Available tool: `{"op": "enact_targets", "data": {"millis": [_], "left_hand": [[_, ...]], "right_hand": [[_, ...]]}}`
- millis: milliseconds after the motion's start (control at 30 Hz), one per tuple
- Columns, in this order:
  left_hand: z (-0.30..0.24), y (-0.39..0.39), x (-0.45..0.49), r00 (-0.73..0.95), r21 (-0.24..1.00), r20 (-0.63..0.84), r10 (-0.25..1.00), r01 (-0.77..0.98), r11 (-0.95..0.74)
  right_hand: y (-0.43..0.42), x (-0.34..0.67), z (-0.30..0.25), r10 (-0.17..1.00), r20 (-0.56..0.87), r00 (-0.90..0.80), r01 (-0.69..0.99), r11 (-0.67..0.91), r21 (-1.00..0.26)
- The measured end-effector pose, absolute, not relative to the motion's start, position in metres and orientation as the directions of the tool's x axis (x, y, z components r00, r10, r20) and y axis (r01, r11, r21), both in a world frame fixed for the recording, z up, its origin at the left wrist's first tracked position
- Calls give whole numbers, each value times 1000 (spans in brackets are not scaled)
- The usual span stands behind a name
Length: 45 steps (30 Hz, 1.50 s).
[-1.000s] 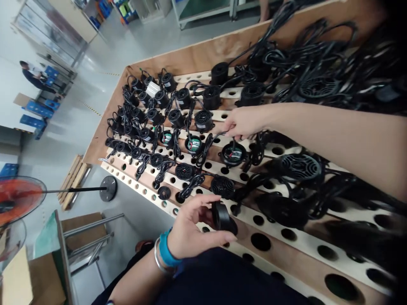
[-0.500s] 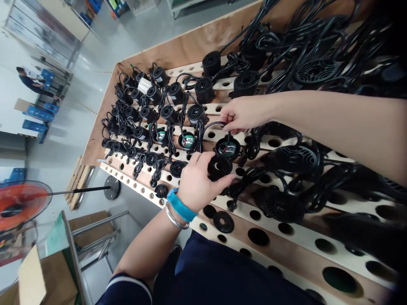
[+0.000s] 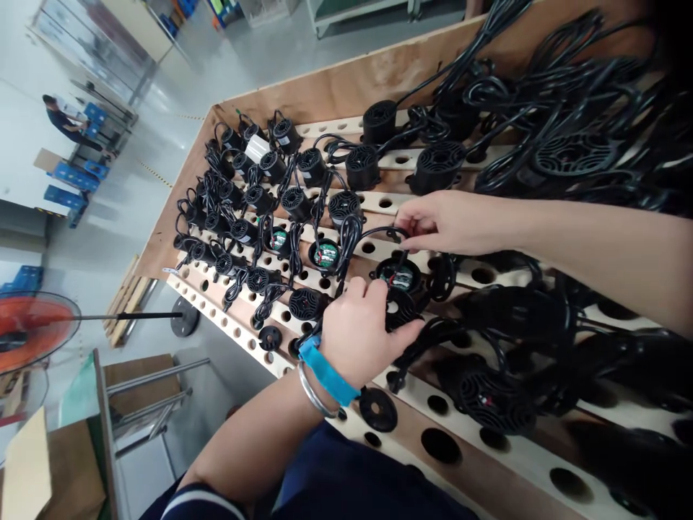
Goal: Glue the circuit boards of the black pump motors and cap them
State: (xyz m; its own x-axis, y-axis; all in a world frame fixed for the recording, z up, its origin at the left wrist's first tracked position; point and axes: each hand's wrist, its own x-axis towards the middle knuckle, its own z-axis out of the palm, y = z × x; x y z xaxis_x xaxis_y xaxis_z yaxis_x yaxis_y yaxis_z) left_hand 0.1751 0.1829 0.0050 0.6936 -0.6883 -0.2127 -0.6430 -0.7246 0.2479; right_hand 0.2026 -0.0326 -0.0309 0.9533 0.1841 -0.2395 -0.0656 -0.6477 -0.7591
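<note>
My right hand [image 3: 427, 222] pinches a black cable [image 3: 382, 230] that runs down into an uncovered round black housing [image 3: 399, 276]. Inside that housing a green circuit board and a red wire show. In my left hand [image 3: 362, 325] is a round black slotted cover [image 3: 399, 309], held by its edge close beside the housing's near rim. Left of them stands another uncovered housing [image 3: 325, 254] with a green board. A covered unit [image 3: 307, 303] sits near my left wrist. The fingertips of my left hand are partly hidden.
Rows of black units with coiled cables fill a wooden rack [image 3: 254, 309] of drilled strips. A loose black disc [image 3: 377, 409] lies near my body. Beyond the rack's left end stand an orange fan [image 3: 32, 328] and a wooden pallet [image 3: 125, 303]. A person [image 3: 65, 123] works farther off.
The view has shifted, so the rack sits a little differently in it. Both hands keep their holds on the cable and the cover, with the cover still beside the housing.
</note>
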Motion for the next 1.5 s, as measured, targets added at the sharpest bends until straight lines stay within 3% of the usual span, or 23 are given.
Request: {"op": "enact_targets", "data": {"millis": [267,600,800,967,1233,1500], "left_hand": [[2,182,174,681,232,-223,-697,-658,-717],[1,167,185,714,200,-186,-675,-645,-737],[0,163,186,730,184,-201,-653,-627,-757],[-1,154,191,725,238,-203,-658,-615,-752],[-1,168,201,566,357,-168,-807,-728,-585],[-2,170,194,719,382,-169,-674,-582,-718]], "right_hand": [[-33,195,-42,169,-174,970,-41,-592,-805],[-26,195,-34,84,-159,984,-63,-666,-743],[-27,194,-34,92,-118,989,-27,-668,-744],[-26,194,-33,91,-103,990,-18,-655,-755],[-26,194,-30,99,-88,991,-1,-659,-752],[-29,194,-36,120,-61,991,25,-612,-790]]}}
